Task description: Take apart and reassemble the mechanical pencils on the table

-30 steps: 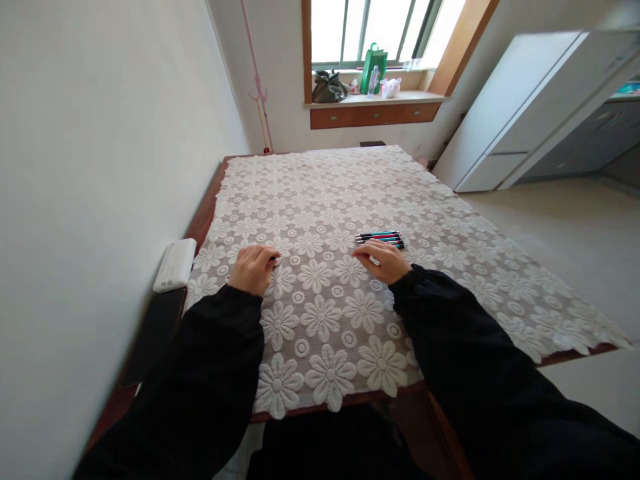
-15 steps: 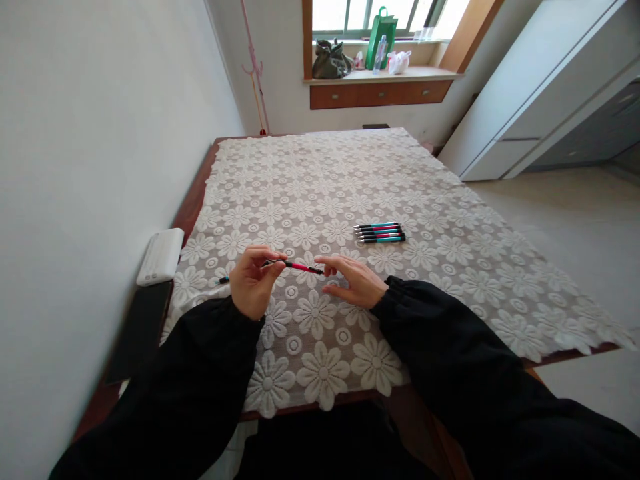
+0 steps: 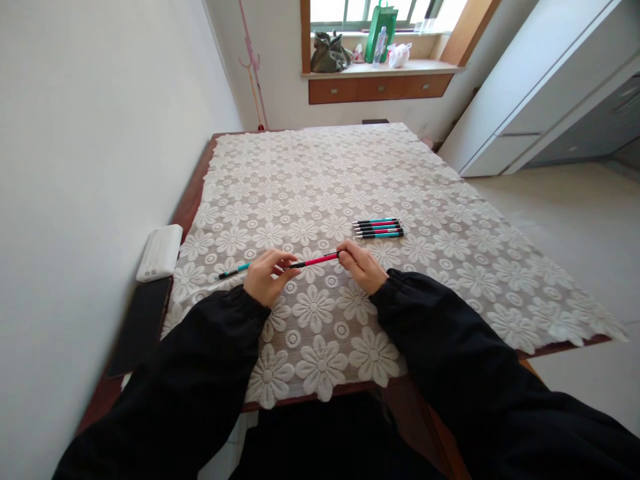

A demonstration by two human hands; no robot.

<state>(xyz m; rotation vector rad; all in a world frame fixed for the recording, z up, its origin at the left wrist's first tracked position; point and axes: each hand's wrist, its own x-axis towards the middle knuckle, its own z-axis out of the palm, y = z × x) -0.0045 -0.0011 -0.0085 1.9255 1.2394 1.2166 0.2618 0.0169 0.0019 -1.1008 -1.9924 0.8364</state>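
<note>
Head view: both hands' grips (image 3: 265, 277) (image 3: 361, 265) pinch shut on one pink pen (image 3: 316, 260).

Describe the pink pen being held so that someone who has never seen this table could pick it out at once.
Start at the table with the white lace flower cloth and look to its near edge. There the left hand and the right hand hold the pink pen between them above the cloth. Unlike the row of pens lying just beyond, it is lifted and gripped.
</note>
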